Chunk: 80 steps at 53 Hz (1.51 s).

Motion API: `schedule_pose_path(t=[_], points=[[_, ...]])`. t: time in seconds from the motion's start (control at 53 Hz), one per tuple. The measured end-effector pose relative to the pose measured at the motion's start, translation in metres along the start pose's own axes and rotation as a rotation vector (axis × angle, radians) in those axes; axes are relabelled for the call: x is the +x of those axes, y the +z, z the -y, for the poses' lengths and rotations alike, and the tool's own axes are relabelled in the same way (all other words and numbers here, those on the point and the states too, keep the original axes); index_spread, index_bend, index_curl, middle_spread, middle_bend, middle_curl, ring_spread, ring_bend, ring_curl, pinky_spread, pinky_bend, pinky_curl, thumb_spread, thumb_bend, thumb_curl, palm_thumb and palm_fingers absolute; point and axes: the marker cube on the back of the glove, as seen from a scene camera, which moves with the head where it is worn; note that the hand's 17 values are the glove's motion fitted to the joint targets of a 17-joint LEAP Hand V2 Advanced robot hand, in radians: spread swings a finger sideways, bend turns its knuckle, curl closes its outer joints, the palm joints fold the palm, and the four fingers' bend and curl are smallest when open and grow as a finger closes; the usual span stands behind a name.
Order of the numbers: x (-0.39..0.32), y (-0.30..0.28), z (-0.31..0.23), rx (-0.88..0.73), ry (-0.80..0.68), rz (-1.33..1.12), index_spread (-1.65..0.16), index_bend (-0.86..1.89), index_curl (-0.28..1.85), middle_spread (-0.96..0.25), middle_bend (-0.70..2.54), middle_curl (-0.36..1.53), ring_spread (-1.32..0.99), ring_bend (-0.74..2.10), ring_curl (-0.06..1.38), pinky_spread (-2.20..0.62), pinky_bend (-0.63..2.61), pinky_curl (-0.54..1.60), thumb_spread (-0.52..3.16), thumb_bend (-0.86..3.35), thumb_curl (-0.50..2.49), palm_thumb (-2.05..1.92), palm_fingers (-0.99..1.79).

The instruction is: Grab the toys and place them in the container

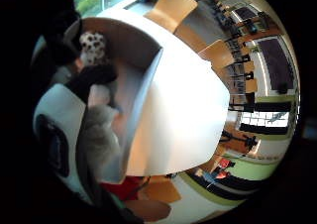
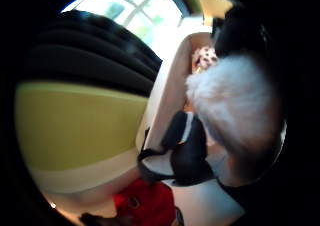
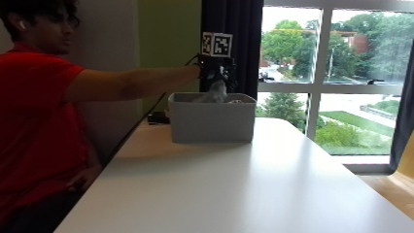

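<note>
Over the bin (image 3: 211,124) on the desk (image 3: 259,184), the hand (image 3: 216,68) grips a grey plush (image 3: 215,92); a spotted toy (image 1: 93,46) lies inside.

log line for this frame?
phase: placing | right hand: holds grey plush toy over white container | spotted plush toy: inside

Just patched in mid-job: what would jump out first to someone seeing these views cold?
First, the gloved right hand stretched out over the white container at the table's far end, holding a grey-white fluffy toy that hangs down into it. Next, a black-spotted plush toy already lying inside the container. Beyond that, the bright window behind.
</note>
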Motion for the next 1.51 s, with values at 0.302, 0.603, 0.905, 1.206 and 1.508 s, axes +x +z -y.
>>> schedule_pose_path(t=[0.302, 0.603, 0.905, 1.206, 1.508], points=[[0.055, -0.007, -0.025, 0.112, 0.041, 0.022, -0.44, 0.14, 0.82, -0.23, 0.33, 0.58, -0.2, 0.65, 0.31, -0.08, 1.06, 0.41, 1.09, -0.09, 0.64, -0.12, 0.0], [0.186, 0.025, -0.087, 0.102, 0.229, -0.033, -0.43, 0.19, 0.69, -0.18, 0.27, 0.52, -0.16, 0.54, 0.27, -0.01, 1.0, 0.37, 1.13, -0.08, 0.42, -0.1, -0.01], [0.279, 0.061, -0.155, 0.043, 0.374, -0.12, -0.42, 0.22, 0.63, -0.16, 0.21, 0.47, -0.16, 0.45, 0.25, 0.01, 0.92, 0.33, 1.15, -0.07, 0.31, -0.08, 0.05], [0.303, 0.089, -0.18, 0.059, 0.459, -0.045, -0.43, 0.25, 0.59, -0.16, 0.18, 0.43, -0.17, 0.39, 0.25, 0.02, 0.84, 0.31, 1.15, -0.06, 0.27, -0.07, 0.07], [0.312, 0.091, -0.192, 0.06, 0.483, -0.019, -0.43, 0.3, 0.57, -0.16, 0.17, 0.39, -0.18, 0.35, 0.24, 0.02, 0.78, 0.3, 1.16, -0.06, 0.25, -0.07, 0.09]])
